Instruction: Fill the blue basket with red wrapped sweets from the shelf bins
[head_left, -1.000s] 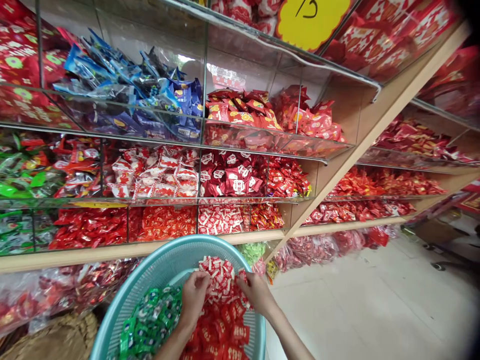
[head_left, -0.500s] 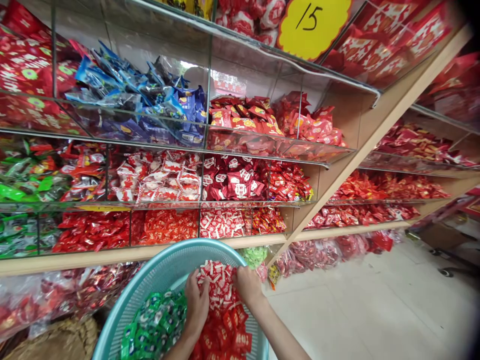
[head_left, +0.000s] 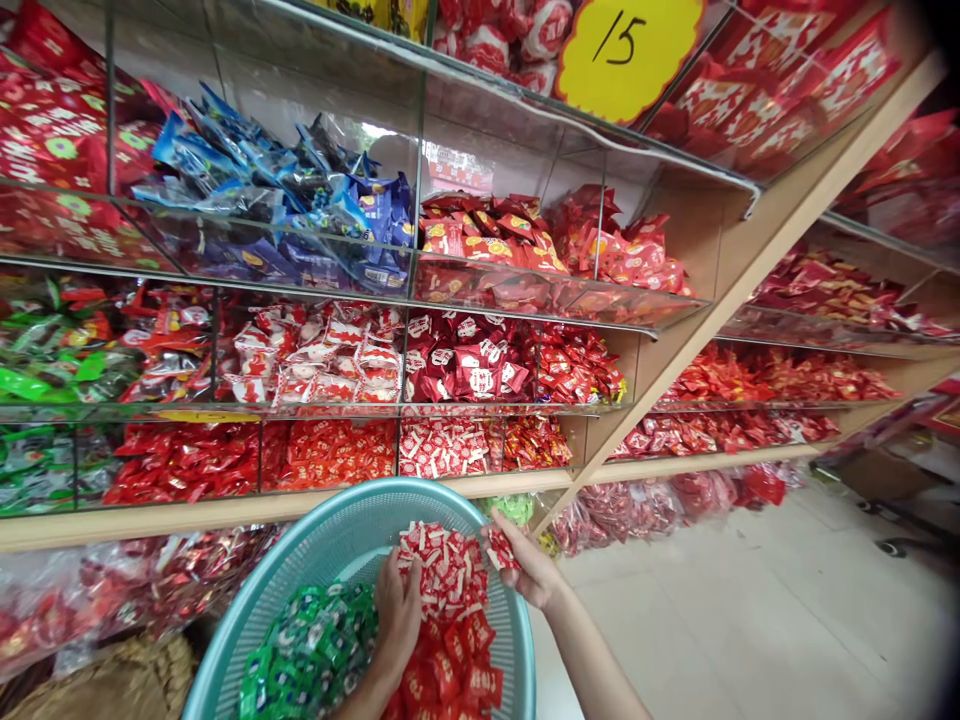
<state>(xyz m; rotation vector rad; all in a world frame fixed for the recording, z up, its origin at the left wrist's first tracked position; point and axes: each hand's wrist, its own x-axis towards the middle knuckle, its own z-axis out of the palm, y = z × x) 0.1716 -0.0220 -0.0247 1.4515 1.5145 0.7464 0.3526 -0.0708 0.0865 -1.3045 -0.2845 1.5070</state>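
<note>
The candy heap (head_left: 448,568) lay between the separated left hand (head_left: 399,608) and right hand (head_left: 531,568), nearer the left, whose grip was unclear, while the right held several candies (head_left: 500,550).

Site type: shop, confectionery section. Indicators: wood-framed shelving (head_left: 739,285) with clear dividers (head_left: 214,345), displaying wrapped sweets (head_left: 472,370) grouped by kind; yellow tag (head_left: 630,58) marked "15" at 1 o'clock; bagged goods (head_left: 202,575) beneath the shelving at 8 o'clock; basket (head_left: 337,552) of assorted sweets (head_left: 307,640) at 7 o'clock; tiled floor (head_left: 750,620) at 4 o'clock.
</note>
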